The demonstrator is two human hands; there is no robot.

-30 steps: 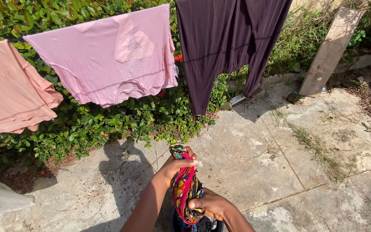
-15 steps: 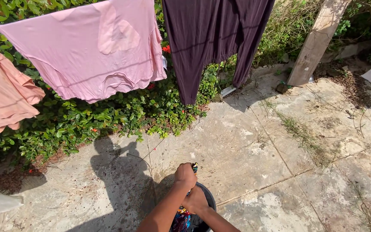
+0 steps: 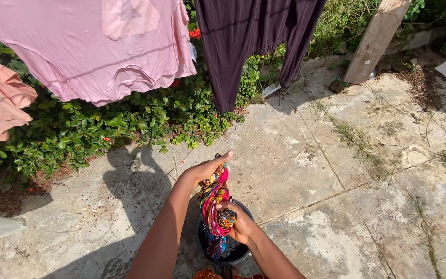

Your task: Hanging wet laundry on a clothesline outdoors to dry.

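1. Both hands hold one bright patterned cloth (image 3: 213, 204): the left hand (image 3: 208, 168) grips its top, the right hand (image 3: 239, 223) squeezes its middle.
2. Its bottom end hangs into a dark bucket (image 3: 241, 252), partly hidden by the arms.
3. Bare concrete ground (image 3: 336, 196) lies open to the right.
4. Long and twisted, the cloth runs up and down.

You see 1 view only, from the camera on your head, tilted steeply down and slightly forward. Your left hand (image 3: 207, 168) and right hand (image 3: 241, 225) sit near, at bottom centre, close to the lens. Concrete paving (image 3: 336, 206) fills the middle ground. The hedge (image 3: 104, 129) and hanging pink shirt (image 3: 94, 46) lie far, at the top.
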